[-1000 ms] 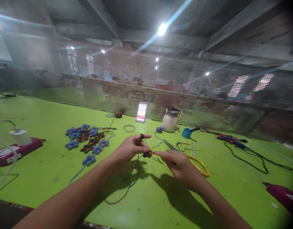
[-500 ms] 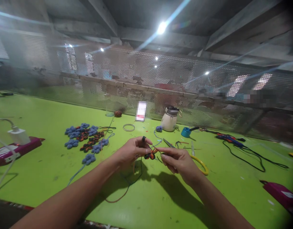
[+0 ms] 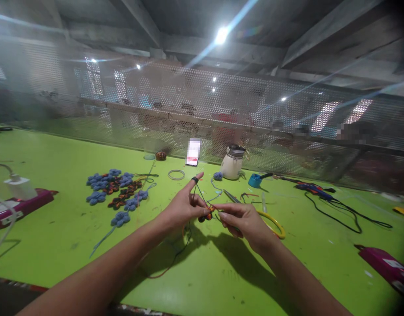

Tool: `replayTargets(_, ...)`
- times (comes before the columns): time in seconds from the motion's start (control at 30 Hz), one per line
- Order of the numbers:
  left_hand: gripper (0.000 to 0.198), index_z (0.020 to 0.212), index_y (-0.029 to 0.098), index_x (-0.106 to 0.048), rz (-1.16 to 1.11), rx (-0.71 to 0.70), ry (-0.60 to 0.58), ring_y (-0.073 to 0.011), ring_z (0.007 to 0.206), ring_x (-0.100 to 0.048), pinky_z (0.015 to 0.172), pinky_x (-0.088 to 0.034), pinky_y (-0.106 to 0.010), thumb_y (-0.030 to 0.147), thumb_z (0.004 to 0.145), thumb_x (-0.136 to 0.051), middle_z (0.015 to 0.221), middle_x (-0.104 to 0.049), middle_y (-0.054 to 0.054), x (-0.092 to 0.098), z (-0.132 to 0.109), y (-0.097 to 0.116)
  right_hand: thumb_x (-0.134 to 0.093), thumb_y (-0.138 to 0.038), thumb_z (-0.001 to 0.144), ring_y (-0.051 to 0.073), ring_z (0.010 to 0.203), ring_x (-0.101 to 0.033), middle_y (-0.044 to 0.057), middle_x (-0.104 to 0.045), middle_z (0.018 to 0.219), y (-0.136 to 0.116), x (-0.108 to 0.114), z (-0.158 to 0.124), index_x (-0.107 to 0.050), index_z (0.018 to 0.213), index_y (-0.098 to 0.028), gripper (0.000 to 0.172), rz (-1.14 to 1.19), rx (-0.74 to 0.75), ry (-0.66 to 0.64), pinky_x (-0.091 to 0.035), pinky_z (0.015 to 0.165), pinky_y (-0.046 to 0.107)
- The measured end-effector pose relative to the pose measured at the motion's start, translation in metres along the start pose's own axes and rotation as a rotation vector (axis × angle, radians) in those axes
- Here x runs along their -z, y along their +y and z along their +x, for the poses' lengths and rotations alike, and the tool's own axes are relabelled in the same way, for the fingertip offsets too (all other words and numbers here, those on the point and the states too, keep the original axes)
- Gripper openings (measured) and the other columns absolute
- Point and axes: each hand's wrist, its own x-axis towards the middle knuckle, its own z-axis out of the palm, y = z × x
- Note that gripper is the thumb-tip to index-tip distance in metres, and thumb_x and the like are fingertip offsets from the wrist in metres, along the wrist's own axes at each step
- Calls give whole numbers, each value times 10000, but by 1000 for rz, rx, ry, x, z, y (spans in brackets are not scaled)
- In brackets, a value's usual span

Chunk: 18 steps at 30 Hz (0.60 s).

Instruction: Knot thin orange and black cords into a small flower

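Left hand (image 3: 178, 207): thumb and fingertips pinched a dark-and-orange yarn flower (image 3: 205, 217) above the green counter (image 3: 202, 287); one finger stood raised — presumably tensioning the dark yarn strand (image 3: 202, 196) between.
Right hand (image 3: 246, 217): fingertips closed on a thin, mostly hidden tool (image 3: 216, 210) at the flower's right edge, likely for fine control.
Blue yarn flowers (image 3: 120, 218): at least six lay leftward — apparently to leave working room — and one beside the jar.
Singles: one white, grey-lidded jar (image 3: 231, 167); one grey ring (image 3: 176, 171).
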Motion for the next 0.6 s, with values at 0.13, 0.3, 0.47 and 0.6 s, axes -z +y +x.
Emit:
replayTargets(0.13, 938, 1442, 266, -169, 325, -53, 27, -158, 574, -571, 578, -423, -270, 75, 652, -637, 624, -603, 28, -1, -1, -8, -741, -298, 644, 48, 353, -353, -46, -513, 465, 1, -3, 1, -733, 931, -123, 336, -6, -66, 3, -236, 361, 194)
replayTargets(0.3, 695, 1341, 297, -431, 641, -305, 172, -186, 637, -520, 680, -397, -317, 51, 708, -578, 669, -587, -8, -9, -9, -19, -748, -275, 633, 53, 354, -380, -30, -552, 494, 9, -13, 3, -725, 898, -117, 309, 85, -90, 60, -225, 363, 191)
replayTargets(0.47, 590, 1314, 235, -474, 483, -358, 245, -207, 726, -535, 766, -412, -381, 108, 751, -598, 765, -624, -52, -19, -10, -14, -697, -330, 709, 44, 384, -384, -33, -548, 590, 14, -24, 0, -666, 956, -143, 311, 237, 18, 159, -232, 368, 183)
replayTargets(0.6, 763, 1347, 159, -388, -115, -73, 203, -178, 690, -610, 694, -460, -333, 166, 667, -736, 784, -683, -49, -14, -4, -4, -697, -313, 727, 43, 387, -396, -31, -549, 593, 9, -23, -2, -664, 936, -151, 266, 272, 112, 156, -252, 373, 187)
